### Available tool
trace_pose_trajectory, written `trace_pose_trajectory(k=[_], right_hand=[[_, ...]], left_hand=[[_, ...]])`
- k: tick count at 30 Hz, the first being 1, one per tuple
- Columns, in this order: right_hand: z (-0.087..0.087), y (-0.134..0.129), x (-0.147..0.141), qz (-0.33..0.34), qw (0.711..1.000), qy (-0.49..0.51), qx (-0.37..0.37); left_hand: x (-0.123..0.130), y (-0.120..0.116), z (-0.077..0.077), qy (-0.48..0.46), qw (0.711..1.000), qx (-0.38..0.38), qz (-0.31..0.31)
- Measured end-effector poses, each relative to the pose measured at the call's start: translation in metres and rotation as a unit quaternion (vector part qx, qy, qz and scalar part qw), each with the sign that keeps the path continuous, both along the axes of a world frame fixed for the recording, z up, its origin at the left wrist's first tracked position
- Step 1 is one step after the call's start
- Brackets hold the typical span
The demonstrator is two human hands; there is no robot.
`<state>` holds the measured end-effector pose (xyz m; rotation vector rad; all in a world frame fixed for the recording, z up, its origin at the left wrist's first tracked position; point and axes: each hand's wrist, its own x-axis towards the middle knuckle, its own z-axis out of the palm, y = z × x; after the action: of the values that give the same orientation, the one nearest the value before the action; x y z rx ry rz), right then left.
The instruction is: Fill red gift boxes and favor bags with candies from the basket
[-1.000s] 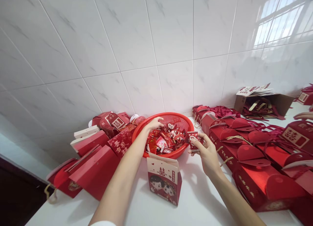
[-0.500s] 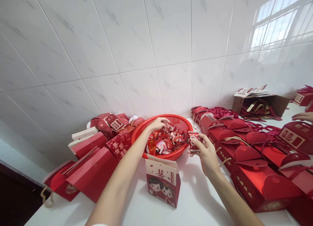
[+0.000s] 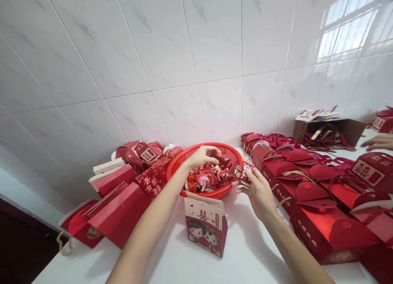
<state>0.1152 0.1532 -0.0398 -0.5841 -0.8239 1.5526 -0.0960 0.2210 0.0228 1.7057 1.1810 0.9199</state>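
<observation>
My left hand (image 3: pixel 206 156) hovers over the red plastic basket (image 3: pixel 172 179), its fingers curved and thumb apart; I see nothing clearly held in it. Beneath it lie many wrapped candies (image 3: pixel 204 178), mostly red. At the basket's right rim, my right hand (image 3: pixel 258 189) is closed on small red candy packets (image 3: pixel 245 172), at least two overlapping. In front of the basket stands an upright red and cream paper gift box (image 3: pixel 206 226) with a cartoon couple printed on it. Its top flaps stand up, and its inside is hidden.
Red gift boxes (image 3: pixel 331 230) with rope handles crowd the right side. Other red boxes and bags (image 3: pixel 119 214) stand on the left. A cardboard box (image 3: pixel 353 130) of ribbons sits at the back right, near another person's hand (image 3: pixel 379 142). A tiled wall closes the back.
My left hand has lifted and shifted slightly right over the candies, fingers wider apart. The packets in my right hand have tilted and fanned out, and a second one shows beside the first.
</observation>
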Motion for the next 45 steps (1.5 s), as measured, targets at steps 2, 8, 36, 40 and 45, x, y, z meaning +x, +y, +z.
trace_pose_trajectory(k=[2,8,36,40,45], right_hand=[[0.002,-0.002,0.0,0.015,0.999,0.026,0.017],[0.005,-0.005,-0.001,0.074,0.993,0.094,-0.007],[0.012,-0.002,0.011,0.072,0.993,0.091,-0.014],[0.01,0.005,0.015,0.038,0.991,0.122,-0.037],[0.009,0.004,0.012,0.038,0.994,0.1,-0.028]], left_hand=[[0.003,-0.016,0.007,-0.03,0.999,0.029,-0.021],[0.006,-0.055,0.011,-0.074,0.989,0.129,-0.02],[-0.003,-0.092,0.024,0.079,0.982,0.17,0.025],[-0.005,-0.048,0.007,0.241,0.965,0.091,-0.047],[0.007,0.01,-0.024,0.403,0.912,0.042,-0.062]])
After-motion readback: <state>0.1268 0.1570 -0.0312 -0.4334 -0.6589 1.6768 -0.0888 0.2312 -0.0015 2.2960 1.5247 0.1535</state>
